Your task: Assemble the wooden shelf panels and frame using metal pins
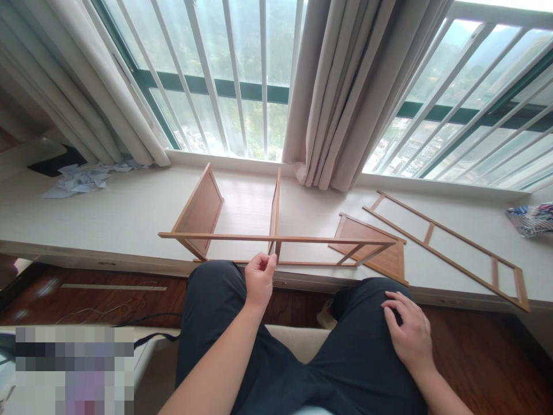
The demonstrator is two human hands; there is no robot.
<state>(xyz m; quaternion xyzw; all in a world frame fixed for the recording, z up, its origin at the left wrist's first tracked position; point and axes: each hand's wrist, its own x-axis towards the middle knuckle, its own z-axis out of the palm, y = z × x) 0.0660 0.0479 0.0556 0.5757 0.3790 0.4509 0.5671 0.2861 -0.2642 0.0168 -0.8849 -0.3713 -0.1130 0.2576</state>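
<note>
A partly built wooden shelf frame (pixel 276 237) lies on the white window ledge (pixel 129 213) in front of me. My left hand (pixel 260 279) is raised just below the frame's middle upright, fingers curled in a pinch at its lower end; whether a small part sits in the pinch is hidden. My right hand (pixel 409 331) rests flat on my right thigh, fingers spread, holding nothing. My knees in dark trousers (pixel 345 357) fill the bottom middle.
A loose ladder-like wooden frame (pixel 449 249) lies flat on the ledge to the right. Crumpled paper (pixel 82 178) sits far left, a patterned cloth (pixel 533 219) far right. Curtains (pixel 345 98) hang before barred windows. Dark wooden floor (pixel 484 351) lies below the ledge.
</note>
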